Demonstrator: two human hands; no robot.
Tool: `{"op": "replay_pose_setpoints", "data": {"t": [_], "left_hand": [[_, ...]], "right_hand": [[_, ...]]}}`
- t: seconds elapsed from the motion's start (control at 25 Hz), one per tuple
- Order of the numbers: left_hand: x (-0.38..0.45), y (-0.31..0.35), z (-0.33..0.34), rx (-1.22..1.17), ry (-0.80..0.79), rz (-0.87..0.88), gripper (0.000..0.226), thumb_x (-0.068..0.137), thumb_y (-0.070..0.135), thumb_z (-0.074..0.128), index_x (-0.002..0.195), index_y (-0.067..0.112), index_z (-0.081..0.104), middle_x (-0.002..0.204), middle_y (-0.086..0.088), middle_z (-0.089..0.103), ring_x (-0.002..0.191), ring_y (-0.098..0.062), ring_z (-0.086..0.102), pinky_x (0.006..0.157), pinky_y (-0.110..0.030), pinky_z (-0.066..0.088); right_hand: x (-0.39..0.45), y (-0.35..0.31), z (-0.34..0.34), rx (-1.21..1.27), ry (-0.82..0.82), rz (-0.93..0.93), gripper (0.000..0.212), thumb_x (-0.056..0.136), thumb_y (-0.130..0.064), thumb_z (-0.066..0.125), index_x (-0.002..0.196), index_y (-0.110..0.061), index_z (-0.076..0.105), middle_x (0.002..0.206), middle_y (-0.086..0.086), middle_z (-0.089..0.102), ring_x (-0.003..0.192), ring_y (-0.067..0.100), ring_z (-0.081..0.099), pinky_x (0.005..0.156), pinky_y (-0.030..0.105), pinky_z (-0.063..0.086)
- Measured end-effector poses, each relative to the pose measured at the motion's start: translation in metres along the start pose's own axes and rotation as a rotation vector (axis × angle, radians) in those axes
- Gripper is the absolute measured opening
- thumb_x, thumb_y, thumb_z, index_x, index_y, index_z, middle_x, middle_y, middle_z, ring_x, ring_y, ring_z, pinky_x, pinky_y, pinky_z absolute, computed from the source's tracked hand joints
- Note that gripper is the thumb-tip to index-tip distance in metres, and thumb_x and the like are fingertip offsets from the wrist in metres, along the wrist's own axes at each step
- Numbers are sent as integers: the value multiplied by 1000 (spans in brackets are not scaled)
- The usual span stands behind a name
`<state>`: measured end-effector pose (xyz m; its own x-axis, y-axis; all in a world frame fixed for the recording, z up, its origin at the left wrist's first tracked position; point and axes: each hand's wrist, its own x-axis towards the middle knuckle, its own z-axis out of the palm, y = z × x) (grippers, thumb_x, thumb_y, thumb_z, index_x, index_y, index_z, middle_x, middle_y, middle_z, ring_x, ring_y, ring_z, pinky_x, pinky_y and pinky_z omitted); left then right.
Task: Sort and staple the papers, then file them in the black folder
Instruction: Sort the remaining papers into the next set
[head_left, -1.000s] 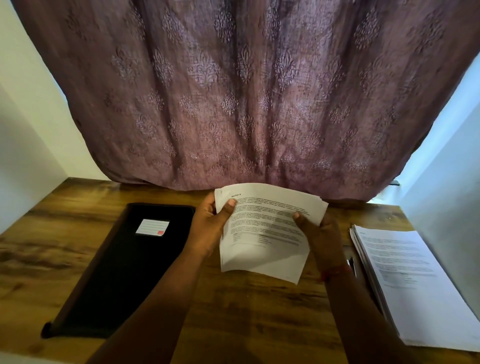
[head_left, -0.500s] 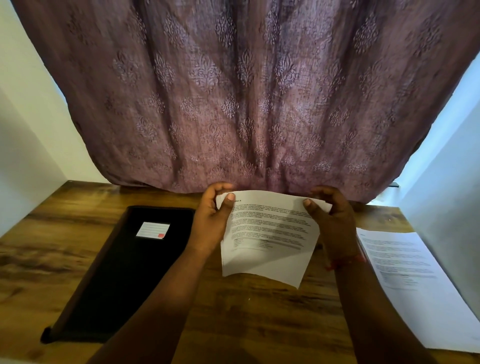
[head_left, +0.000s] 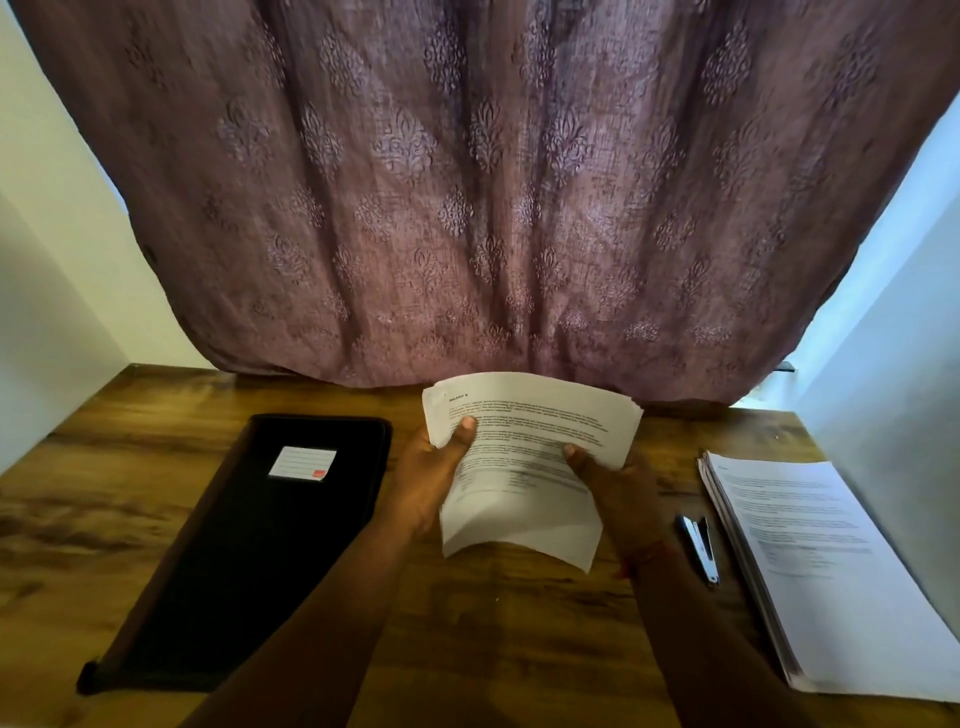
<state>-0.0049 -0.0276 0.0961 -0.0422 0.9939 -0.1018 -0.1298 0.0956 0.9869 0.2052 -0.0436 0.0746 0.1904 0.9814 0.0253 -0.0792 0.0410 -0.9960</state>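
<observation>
A small sheaf of printed papers (head_left: 524, 452) is held up over the middle of the wooden table (head_left: 519, 623). My left hand (head_left: 431, 478) grips its left edge, thumb on the top page. My right hand (head_left: 610, 486) grips its right side, thumb laid across the text. The sheets bow upward and their far-right corners fan out slightly. A closed black folder (head_left: 249, 545) with a white label lies flat on the left. A black and silver stapler (head_left: 700, 548) lies to the right of my right wrist. A thick stack of papers (head_left: 826, 566) sits at the right.
A mauve patterned curtain (head_left: 483, 197) hangs right behind the table's far edge. White walls close in on the left and right. Bare wood shows in front of my arms and between the folder and the table's left side.
My right hand slid from the sheaf's top-right corner down to its right side. The sheaf bowed and lifted slightly. The stapler has come back into view beside the stack.
</observation>
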Motion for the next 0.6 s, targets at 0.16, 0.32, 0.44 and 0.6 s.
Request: {"op": "replay_pose_setpoints", "data": {"t": [0.16,0.32,0.44,0.6], "left_hand": [[-2,10,1,96,80,191,21,92,33,64,112,29,64,101,8,74,95,-10,70,72,-22,56],[1,26,1,219,89,420,21,98,23,57,117,32,59,105,11,68,90,-5,68,68,-18,54],[2,25,3,227,72,420,11,99,27,54,103,29,65,95,8,72,87,-6,68,69,-20,53],[6,23,6,160,81,375,9,98,28,56,107,28,59,90,12,71,82,0,68,67,-17,53]], "right_hand": [[6,-14,-5,-26,12,-129,22,83,-25,71,104,-21,69,98,-1,75,92,18,71,74,34,60],[20,-44,-12,-225,-13,-374,17,90,-18,67,106,-23,68,98,-2,72,88,9,69,70,26,58],[20,-47,-9,-268,-33,-400,11,87,-26,67,98,-25,69,88,-6,72,80,8,69,65,25,56],[25,-37,-7,-78,16,-274,33,78,-30,78,106,-37,62,103,-2,69,87,16,70,69,31,59]]}}
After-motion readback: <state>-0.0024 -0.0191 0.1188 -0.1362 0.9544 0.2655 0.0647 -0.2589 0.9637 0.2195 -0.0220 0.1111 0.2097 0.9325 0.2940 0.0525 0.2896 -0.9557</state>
